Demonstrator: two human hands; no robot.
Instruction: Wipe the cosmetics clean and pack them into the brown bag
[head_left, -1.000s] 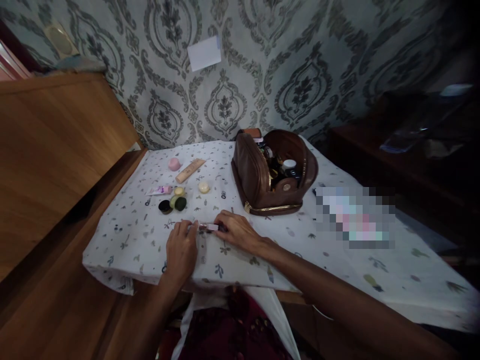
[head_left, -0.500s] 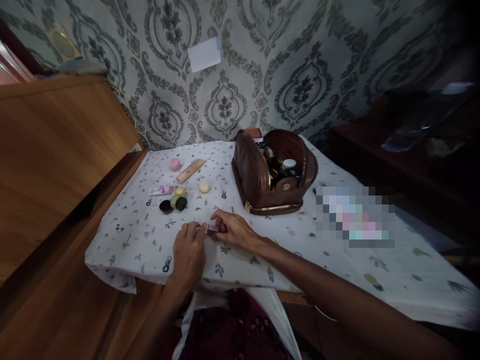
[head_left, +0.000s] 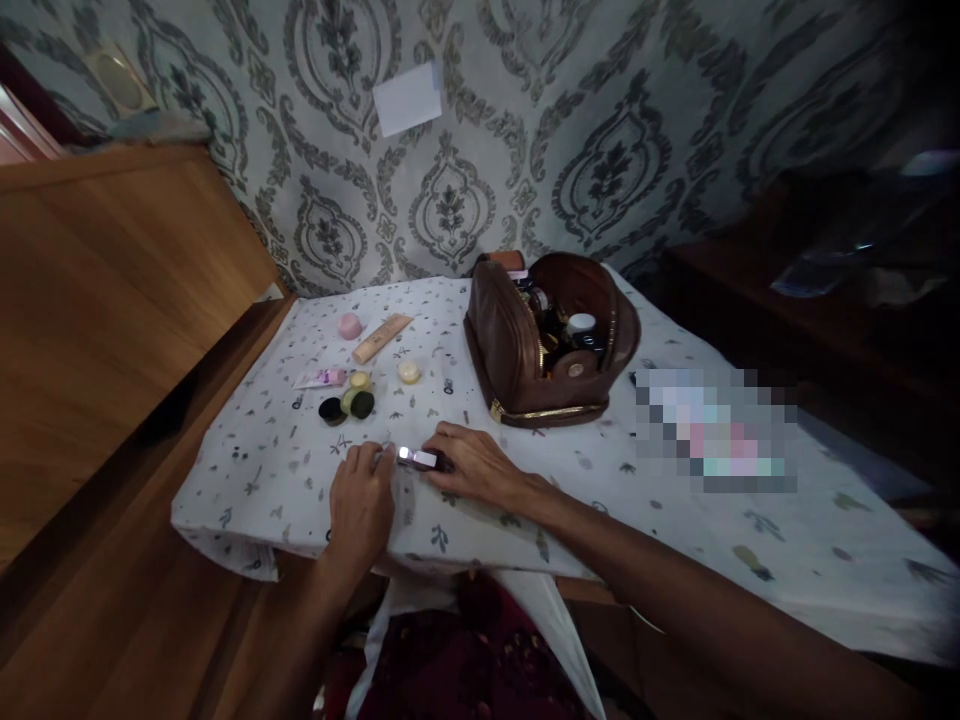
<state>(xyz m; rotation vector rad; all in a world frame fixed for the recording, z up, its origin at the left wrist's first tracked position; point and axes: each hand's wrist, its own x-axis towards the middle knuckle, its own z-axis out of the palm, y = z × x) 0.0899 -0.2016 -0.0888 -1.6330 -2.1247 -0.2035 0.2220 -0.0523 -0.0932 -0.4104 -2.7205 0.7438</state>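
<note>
Low over the cloth near its front edge, a slim, dark, tube-like cosmetic (head_left: 421, 459) with a bright shiny left end lies between my hands. My right hand (head_left: 480, 470) is closed around its dark right end. At the shiny left end, the fingers of my left hand (head_left: 364, 500) are pinched together. Whether the tube has a separate cap there is too small to tell. Beyond my left hand are a small open jar with pale yellow contents (head_left: 360, 382) and a black lid (head_left: 331, 411). An open brown leather makeup bag (head_left: 510, 350), filled with cosmetics, stands beyond my right hand.
A beige squeeze tube (head_left: 382, 338), a pink round container (head_left: 349, 326), a small white-and-purple tube (head_left: 320, 379) and a cream-coloured jar (head_left: 409, 372) lie on the patterned cloth (head_left: 277, 480). A blurred-out item (head_left: 716, 430) lies right. A wooden panel (head_left: 112, 300) borders the left.
My left hand has shifted slightly left, away from my right hand. More of the tube, including its shiny end, now shows between them.
</note>
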